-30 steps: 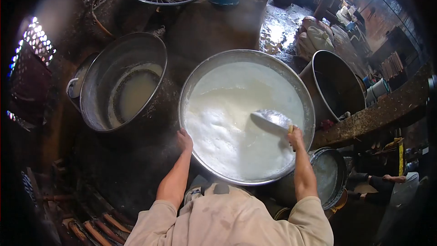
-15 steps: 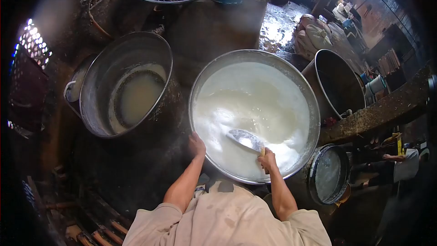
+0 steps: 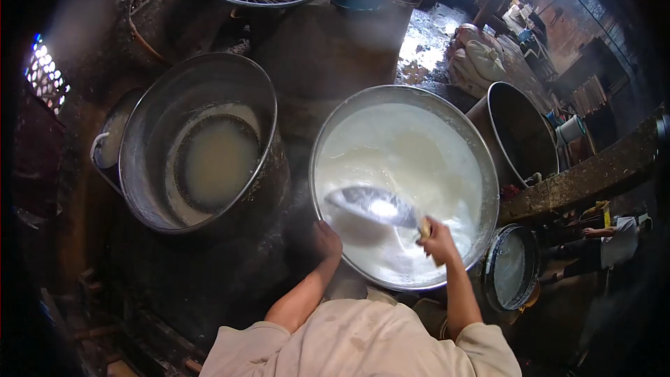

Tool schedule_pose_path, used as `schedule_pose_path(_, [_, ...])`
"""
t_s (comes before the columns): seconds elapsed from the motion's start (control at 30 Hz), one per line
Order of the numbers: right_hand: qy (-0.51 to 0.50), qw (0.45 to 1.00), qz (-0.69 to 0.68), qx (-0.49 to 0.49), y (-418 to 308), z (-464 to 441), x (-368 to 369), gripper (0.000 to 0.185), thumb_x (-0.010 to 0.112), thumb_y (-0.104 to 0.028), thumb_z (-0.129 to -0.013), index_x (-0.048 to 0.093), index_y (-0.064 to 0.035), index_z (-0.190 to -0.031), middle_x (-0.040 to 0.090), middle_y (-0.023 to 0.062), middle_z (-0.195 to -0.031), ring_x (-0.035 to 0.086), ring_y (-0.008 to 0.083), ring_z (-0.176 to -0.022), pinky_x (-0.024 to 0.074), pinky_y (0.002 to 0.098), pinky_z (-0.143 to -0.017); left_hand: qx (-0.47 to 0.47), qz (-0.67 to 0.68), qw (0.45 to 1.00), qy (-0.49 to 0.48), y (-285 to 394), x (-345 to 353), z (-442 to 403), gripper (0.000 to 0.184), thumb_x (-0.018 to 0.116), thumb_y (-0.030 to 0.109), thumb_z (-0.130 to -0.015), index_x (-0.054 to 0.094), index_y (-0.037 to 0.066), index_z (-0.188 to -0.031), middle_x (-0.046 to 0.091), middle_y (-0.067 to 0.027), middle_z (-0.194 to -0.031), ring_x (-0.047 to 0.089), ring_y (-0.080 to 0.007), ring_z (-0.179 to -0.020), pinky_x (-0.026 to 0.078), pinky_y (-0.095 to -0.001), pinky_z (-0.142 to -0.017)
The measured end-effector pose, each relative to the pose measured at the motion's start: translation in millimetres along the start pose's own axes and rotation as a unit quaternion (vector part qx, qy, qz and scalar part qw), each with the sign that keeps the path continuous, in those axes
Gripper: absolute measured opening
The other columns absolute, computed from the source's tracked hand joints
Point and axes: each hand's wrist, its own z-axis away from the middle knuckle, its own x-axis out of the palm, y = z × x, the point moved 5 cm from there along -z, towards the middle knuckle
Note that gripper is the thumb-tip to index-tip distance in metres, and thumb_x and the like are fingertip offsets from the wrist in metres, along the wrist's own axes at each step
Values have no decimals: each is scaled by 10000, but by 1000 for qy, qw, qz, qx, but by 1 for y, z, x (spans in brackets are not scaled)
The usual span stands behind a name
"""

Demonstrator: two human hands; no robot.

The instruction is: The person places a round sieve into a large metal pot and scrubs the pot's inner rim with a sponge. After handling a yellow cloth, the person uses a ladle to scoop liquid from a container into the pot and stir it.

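Largest: wide round metal vat [image 3: 488,160], upright, nearly full of pale, frothy liquid [image 3: 419,139]. Judged far too heavy to lift at this fill, rigid, prone to slosh; best steadied by the rim [image 3: 312,174].

Next down: deep metal pot [image 3: 150,132] to the left, apart from the vat, with shallow cloudy liquid [image 3: 216,160] at the bottom.

Then: broad-bladed metal scoop [image 3: 394,212], over the near left part of the vat, blade [image 3: 352,201] pointing left. Apparently raised above the surface, though not certain along the lower edge. Judged light when drained, front-heavy when loaded; stiff, not fragile, slick where wet.

Smaller: right hand [image 3: 440,243], closed around the scoop's near end. Left hand [image 3: 328,241], at the vat's near left rim; cannot tell whether gripping or merely resting.

Smallest: yellowish handle [image 3: 423,229], mostly covered. Best hold there, clear of the wet blade, with a full wrap to resist twisting.
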Motion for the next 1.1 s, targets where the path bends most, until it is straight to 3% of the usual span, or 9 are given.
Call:
schedule_pose_path(0.07, [131, 941, 220, -220, -48, -30, -13, 469, 646, -109, -639, 517, -57, -1086, 621, 174, -765, 604, 336, -670, 497, 409, -603, -62, 78, 995, -19, -2, -1, -1, 428, 362, 290, -916, 470, -85, -1091, 502, -289, -1082, 461, -428, -1013, 368, -434, -879])
schedule_pose_path(0.13, [156, 934, 276, -163, -77, -76, -16, 462, 631, -143, -662, 509, -72, -1102, 606, 202, -863, 567, 387, -819, 463, 448, -723, -13, 61, 998, 9, 8, -7, -3, 365, 352, 237, -906, 475, -81, -1038, 520, -295, -974, 488, -431, -918, 381, -461, -807])
schedule_pose_path(0.23, [176, 919, 310, -169, -108, -138, -1, 442, 605, -116, -676, 505, -74, -1104, 603, 202, -919, 576, 370, -858, 469, 451, -729, -26, 67, 997, 8, 8, -6, -3, 405, 338, 285, -916, 483, -76, -1028, 517, -286, -998, 473, -438, -940, 373, -460, -807])
schedule_pose_path(0.3, [149, 919, 360, -65, -107, -166, 13, 395, 579, -77, -676, 532, -62, -1068, 597, 199, -965, 568, 357, -918, 474, 442, -759, -30, 70, 997, -2, 6, -3, -4, 419, 333, 295, -916, 478, -81, -1033, 515, -288, -1001, 474, -437, -945, 371, -459, -814])
schedule_pose_path(0.4, [105, 920, 375, -40, -87, -181, 28, 348, 566, -55, -673, 562, -46, -1021, 602, 191, -965, 570, 355, -932, 478, 438, -777, -45, 61, 997, -18, 4, -3, -3, 448, 323, 316, -916, 467, -88, -1048, 513, -292, -1014, 475, -431, -960, 368, -454, -828])
schedule_pose_path(0.67, [79, 920, 383, -15, 12, -149, 22, 240, 584, -54, -645, 626, -35, -881, 615, 195, -906, 595, 347, -872, 488, 424, -753, -45, 62, 997, 4, 7, 1, -2, 489, 312, 344, -911, 471, -95, -1057, 504, -301, -1058, 468, -424, -1006, 362, -433, -863])
schedule_pose_path(0.73, [69, 924, 376, -4, 34, -133, 14, 218, 584, -56, -646, 632, -35, -858, 618, 195, -889, 600, 348, -855, 488, 426, -744, -59, 42, 996, -44, 13, -2, 0, 477, 322, 332, -911, 462, -100, -1059, 521, -303, -1000, 500, -417, -957, 389, -443, -834])
schedule_pose_path(0.87, [51, 925, 375, 45, 81, -101, -2, 260, 565, -67, -651, 611, -45, -906, 613, 199, -898, 590, 351, -872, 486, 427, -750, -29, 16, 999, 24, 1, 10, 0, 494, 333, 340, -908, 474, -107, -1064, 525, -306, -1013, 511, -416, -954, 392, -435, -847])
schedule_pose_path(1.1, [53, 922, 375, 82, 160, -45, -38, 238, 564, -109, -677, 613, -40, -900, 623, 177, -890, 598, 337, -867, 485, 422, -747, -12, 19, 999, 24, -6, 7, -9, 481, 335, 375, -910, 522, -64, -965, 543, -292, -960, 506, -432, -919, 389, -466, -788])
